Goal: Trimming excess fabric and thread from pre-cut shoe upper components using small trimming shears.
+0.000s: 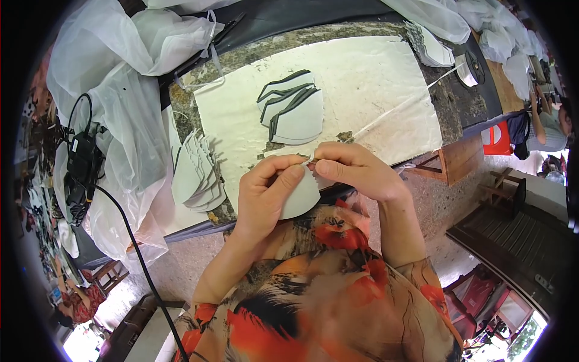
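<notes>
Close to my body, at the near edge of the work board, my left hand (pixel 268 190) pinches a pale grey-white sheet piece (pixel 301 199) with a rounded lower edge. My right hand (pixel 360 172) grips the upper edge of the same piece, thumb and fingers pressed together. The two sets of fingertips almost meet there, and they hide part of that edge. Beyond my hands lies a small overlapping pile of similar pieces (pixel 300 123) with dark folded edges. To the left, a fanned stack of pale pieces (pixel 198 175) has notched edges.
A cream sheet (pixel 374 78) covers the worn board (pixel 455 102). More pale pieces (pixel 429 47) lie at the far right, near a white roll (pixel 465 71). Plastic bags (pixel 111 90) and a black adapter (pixel 83 154) with a cable occupy the left. Other people sit at both sides.
</notes>
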### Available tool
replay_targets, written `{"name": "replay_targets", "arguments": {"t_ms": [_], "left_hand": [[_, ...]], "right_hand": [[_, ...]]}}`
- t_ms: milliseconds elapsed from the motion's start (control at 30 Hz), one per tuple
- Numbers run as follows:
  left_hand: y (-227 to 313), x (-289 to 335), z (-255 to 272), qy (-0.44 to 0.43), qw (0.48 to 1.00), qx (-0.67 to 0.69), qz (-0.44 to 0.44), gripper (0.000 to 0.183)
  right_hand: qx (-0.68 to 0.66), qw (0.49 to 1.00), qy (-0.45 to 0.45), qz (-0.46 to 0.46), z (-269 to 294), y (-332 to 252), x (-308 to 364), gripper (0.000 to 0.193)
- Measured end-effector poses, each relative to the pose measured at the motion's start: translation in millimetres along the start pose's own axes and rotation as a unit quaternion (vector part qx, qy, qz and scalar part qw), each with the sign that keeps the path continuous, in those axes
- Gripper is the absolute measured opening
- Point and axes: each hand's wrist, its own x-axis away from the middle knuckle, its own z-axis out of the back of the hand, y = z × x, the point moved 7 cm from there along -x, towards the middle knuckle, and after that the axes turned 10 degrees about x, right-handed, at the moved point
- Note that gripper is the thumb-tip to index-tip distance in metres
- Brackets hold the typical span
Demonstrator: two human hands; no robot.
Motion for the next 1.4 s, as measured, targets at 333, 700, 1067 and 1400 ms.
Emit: {"name": "replay_targets", "arguments": {"t_ms": [333,700,1067,1400], "left_hand": [[-7,3,10,0.005,0.999,0.020,0.028,0.016],[6,-6,-1,-0.063,0.998,0.018,0.017,0.038],[20,12,14,-0.092,0.989,-0.119,0.003,0.013],[86,42,30,-0.029,0.928,-0.333,-0.165,0.012]], "right_hand": [[-0.079,0.993,-0.006,-0.084,11,26,1,0.032],[-0.077,0.992,0.091,-0.045,6,3,1,0.010],[-0.161,0.963,0.200,-0.079,5,18,3,0.010],[0.004,0.970,0.241,0.008,-7,-7,11,0.010]]}}
